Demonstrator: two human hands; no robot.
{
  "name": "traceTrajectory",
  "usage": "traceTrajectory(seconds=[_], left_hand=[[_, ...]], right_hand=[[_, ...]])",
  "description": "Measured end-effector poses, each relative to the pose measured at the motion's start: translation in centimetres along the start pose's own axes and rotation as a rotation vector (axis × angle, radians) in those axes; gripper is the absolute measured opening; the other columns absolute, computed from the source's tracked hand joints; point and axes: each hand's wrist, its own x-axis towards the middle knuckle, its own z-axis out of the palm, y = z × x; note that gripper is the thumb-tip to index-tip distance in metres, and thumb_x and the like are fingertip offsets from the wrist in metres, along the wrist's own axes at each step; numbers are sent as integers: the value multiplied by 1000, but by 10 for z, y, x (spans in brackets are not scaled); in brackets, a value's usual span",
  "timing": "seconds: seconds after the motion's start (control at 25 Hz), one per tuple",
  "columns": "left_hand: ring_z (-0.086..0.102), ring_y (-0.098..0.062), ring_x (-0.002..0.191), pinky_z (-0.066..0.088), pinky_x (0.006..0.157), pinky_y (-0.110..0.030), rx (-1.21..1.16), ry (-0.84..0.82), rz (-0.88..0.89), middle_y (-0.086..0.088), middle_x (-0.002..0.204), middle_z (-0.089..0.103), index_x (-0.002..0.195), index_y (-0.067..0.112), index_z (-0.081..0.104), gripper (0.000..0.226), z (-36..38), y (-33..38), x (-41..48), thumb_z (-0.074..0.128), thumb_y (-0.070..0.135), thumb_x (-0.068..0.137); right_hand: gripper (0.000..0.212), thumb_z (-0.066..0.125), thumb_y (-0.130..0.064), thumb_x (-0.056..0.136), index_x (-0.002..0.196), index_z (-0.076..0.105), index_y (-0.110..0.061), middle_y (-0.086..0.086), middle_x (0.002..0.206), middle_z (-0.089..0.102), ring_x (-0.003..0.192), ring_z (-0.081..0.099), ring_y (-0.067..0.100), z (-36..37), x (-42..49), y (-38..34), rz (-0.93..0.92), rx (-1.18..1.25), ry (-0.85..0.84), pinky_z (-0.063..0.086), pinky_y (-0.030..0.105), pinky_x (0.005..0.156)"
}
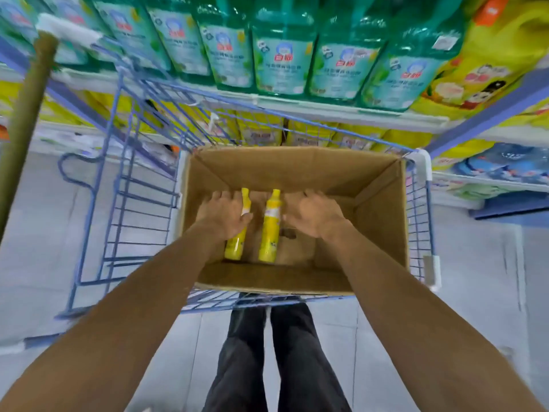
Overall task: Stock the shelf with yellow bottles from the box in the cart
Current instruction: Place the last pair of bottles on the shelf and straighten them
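Both hands were inside the open brown cardboard box (297,166) in the blue wire cart (142,203) — left hand (221,215) spread open over one yellow plastic bottle (234,248) lying flat (contact unclear), right hand (318,215) splayed wide, empty, just beside the second yellow bottle (270,230).

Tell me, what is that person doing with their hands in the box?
A person is reaching both hands into a cardboard box that sits in a blue cart. Two yellow ones lie on its bottom: the left bottle under the spread left hand, the right bottle beside the open right hand. Neither is lifted yet. The shelf ahead holds green bottles.
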Motion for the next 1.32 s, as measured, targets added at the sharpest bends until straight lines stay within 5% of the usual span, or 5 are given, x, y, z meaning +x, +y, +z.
traceTrajectory(seconds=[0.48, 0.72, 1.0, 1.16, 1.32], left_hand=[[52, -41, 127, 43, 102, -42, -236, -29, -20, -25, 138, 54, 134, -1, 49, 64, 166, -35, 188, 60, 48, 94], [59, -36, 120, 49, 95, -39, -503, -6, -204, -14, 128, 64, 125, 13, 62, 60, 193, -37, 212, 82, 43, 77], [68, -22, 101, 55, 88, -36, -827, 102, -143, -2, 108, 71, 110, 17, 70, 66, 176, -31, 181, 90, 42, 53], [65, -10, 84, 54, 74, -24, -1043, 172, -32, -2, 97, 72, 104, 11, 67, 49, 125, -25, 140, 94, 11, 63], [61, 6, 79, 45, 70, -8, -1116, 272, 90, 3, 93, 67, 102, 12, 66, 51, 48, -8, 93, 95, 6, 61]], right_hand=[[66, 52, -59, 95, 133, 56, -6, 20, 134, 58, 127, 50, 36, 171, 176, 21, 38, 159, -72, 38, 39, 105], [66, 82, -46, 72, 125, 60, -12, 14, 124, 63, 118, 57, 30, 194, 197, 6, 125, 518, 89, 47, 34, 94], [73, 96, -34, 56, 120, 64, -17, 2, 113, 70, 101, 66, 20, 170, 176, -1, 175, 824, 103, 56, 36, 87], [69, 97, -36, 51, 111, 63, -22, -13, 94, 67, 86, 64, 2, 127, 134, 6, 81, 912, 228, 55, 29, 76], [76, 97, -36, 54, 121, 65, -21, -12, 105, 69, 100, 65, 4, 46, 74, 14, -17, 946, 350, 58, 32, 86]])
